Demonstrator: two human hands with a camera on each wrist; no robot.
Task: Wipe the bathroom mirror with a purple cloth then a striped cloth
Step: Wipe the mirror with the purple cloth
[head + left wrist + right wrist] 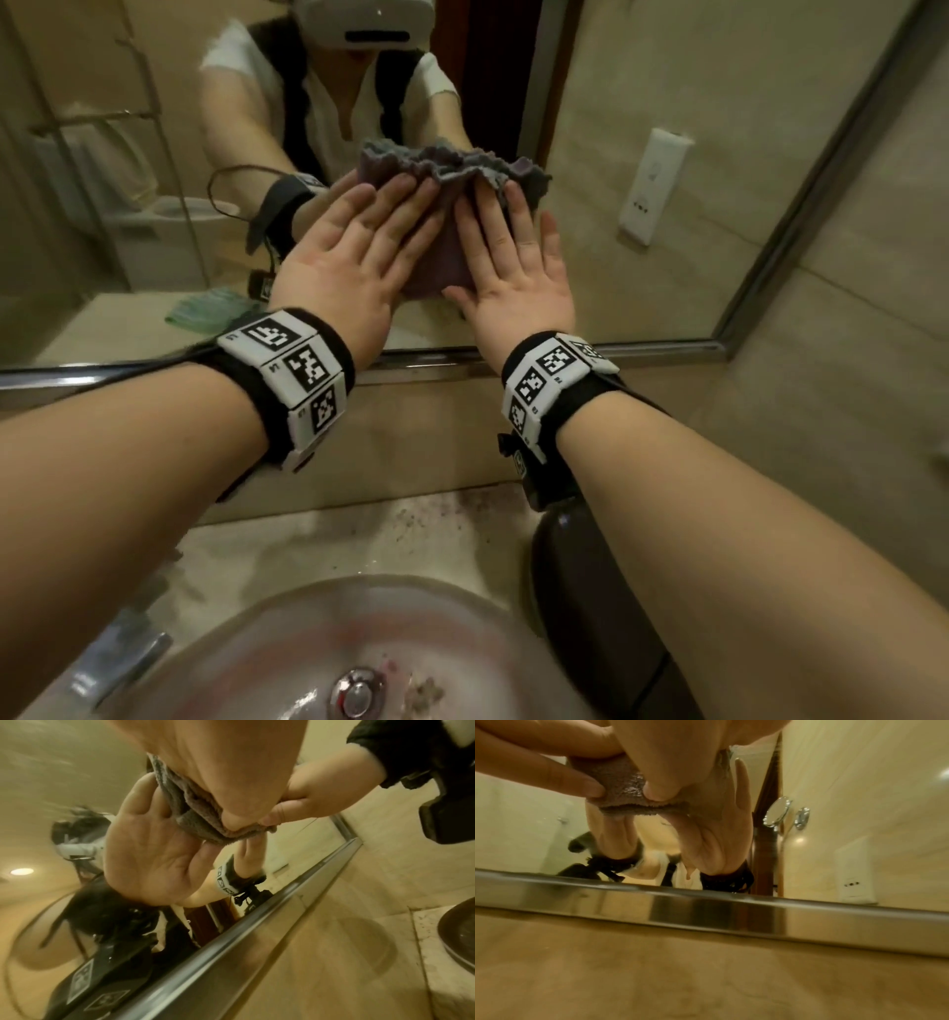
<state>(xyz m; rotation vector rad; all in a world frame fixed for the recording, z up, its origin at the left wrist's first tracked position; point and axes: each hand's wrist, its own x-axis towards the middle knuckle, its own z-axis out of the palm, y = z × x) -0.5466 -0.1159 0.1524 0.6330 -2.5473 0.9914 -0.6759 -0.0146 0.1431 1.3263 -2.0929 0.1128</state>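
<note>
Mirror (642, 92) on wall above sink (318, 642). Left hand (349, 246) and right hand (513, 262), fingers straight and spread, press purple cloth (452, 169) flat against mirror glass, just above mirror's lower frame. Green striped cloth (205, 308) seen reflected low-left in mirror.

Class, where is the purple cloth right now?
In the head view, the purple cloth is pressed flat against the mirror under both hands, left hand and right hand, above the sink.
</note>
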